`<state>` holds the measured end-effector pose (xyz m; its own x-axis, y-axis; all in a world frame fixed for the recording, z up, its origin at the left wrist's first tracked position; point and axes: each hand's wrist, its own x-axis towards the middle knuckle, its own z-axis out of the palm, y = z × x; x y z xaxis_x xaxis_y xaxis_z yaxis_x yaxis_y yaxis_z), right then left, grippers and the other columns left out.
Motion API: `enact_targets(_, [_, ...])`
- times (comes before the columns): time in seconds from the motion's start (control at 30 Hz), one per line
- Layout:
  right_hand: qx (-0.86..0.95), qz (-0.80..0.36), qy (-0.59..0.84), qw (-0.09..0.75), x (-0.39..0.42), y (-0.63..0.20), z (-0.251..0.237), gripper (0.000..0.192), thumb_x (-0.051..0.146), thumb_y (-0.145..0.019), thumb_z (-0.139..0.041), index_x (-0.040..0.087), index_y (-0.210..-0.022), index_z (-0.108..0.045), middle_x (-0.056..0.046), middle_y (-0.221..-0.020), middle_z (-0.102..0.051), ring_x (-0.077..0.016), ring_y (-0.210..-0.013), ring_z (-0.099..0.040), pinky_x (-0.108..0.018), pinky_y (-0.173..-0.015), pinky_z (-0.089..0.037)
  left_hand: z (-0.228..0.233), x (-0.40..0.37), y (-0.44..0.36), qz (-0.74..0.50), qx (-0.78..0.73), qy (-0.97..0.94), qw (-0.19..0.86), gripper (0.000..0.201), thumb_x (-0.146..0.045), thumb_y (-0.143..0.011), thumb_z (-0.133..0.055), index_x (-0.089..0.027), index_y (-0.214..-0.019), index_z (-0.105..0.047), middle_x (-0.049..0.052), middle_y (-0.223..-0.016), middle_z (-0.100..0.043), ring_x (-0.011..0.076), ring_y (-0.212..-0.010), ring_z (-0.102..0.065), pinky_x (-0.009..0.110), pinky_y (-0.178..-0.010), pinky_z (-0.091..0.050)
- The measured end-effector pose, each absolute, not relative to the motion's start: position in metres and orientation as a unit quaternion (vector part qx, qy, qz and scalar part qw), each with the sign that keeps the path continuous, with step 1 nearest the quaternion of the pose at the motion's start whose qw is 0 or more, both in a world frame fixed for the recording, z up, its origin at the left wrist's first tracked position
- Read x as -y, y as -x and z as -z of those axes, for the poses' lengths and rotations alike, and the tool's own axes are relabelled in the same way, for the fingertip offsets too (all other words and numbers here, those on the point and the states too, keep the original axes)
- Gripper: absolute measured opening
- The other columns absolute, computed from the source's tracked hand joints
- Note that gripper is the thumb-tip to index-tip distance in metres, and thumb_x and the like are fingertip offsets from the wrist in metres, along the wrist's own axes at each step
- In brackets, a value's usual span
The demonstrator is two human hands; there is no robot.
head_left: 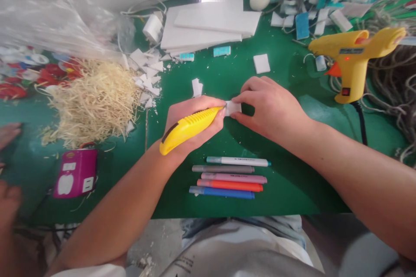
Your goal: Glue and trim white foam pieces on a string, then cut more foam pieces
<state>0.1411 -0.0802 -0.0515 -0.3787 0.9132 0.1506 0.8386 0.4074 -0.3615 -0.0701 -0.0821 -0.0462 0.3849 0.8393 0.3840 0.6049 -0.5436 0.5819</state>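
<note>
My left hand (191,117) is closed round a yellow utility knife (191,129), its front end pointing right and away from me. The knife's tip meets a small white foam piece (233,108). From the other side, the thumb and fingers of my right hand (268,101) pinch that piece. Just beyond my left hand stands a white offcut (196,88), and a white foam square (261,64) lies past my right hand. Several markers (232,177) are lined up on the green table (292,190) between my forearms.
A yellow glue gun (352,58) with a lit red light stands at right beside tangled rope (390,95). White foam sheets (208,24) lie at the back. Wood shavings (97,104) and a purple box (76,173) are at left, near another person's hand (8,199).
</note>
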Motion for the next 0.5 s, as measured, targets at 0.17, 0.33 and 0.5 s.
enact_targets(0.17, [0.819,-0.113,0.540,0.156,0.0804,-0.1399,0.0501,0.018,0.026,-0.087,-0.070,0.014,-0.096,-0.081,-0.014,-0.101,-0.070,-0.0271,-0.090,-0.058,-0.040,-0.077,-0.048,0.0456,0.0833,0.0717,-0.340,-0.444,-0.806,0.191,0.013,-0.027,-0.092,-0.069,-0.023,-0.098,-0.080,0.000,-0.096,-0.083,0.0133,-0.076,-0.076,0.019,-0.077,-0.062])
enact_targets(0.33, [0.819,-0.116,0.540,0.158,0.0805,-0.1395,0.0501,0.017,0.026,-0.087,-0.070,0.016,-0.094,-0.081,-0.014,-0.101,-0.069,-0.0265,-0.089,-0.058,-0.039,-0.076,-0.048,0.0448,0.0833,0.0739,-0.341,-0.439,-0.811,0.184,0.013,-0.026,-0.091,-0.069,-0.023,-0.097,-0.081,0.000,-0.094,-0.083,0.0126,-0.075,-0.076,0.018,-0.076,-0.061])
enact_targets(0.5, [0.818,-0.118,0.544,0.146,0.0805,-0.1382,0.0481,0.018,0.025,-0.087,-0.071,0.014,-0.097,-0.082,-0.014,-0.102,-0.070,-0.0271,-0.091,-0.058,-0.040,-0.077,-0.048,0.0451,0.0835,0.0734,-0.345,-0.445,-0.805,0.184,0.014,-0.027,-0.091,-0.069,-0.022,-0.096,-0.081,-0.001,-0.091,-0.082,0.0121,-0.071,-0.075,0.018,-0.072,-0.061])
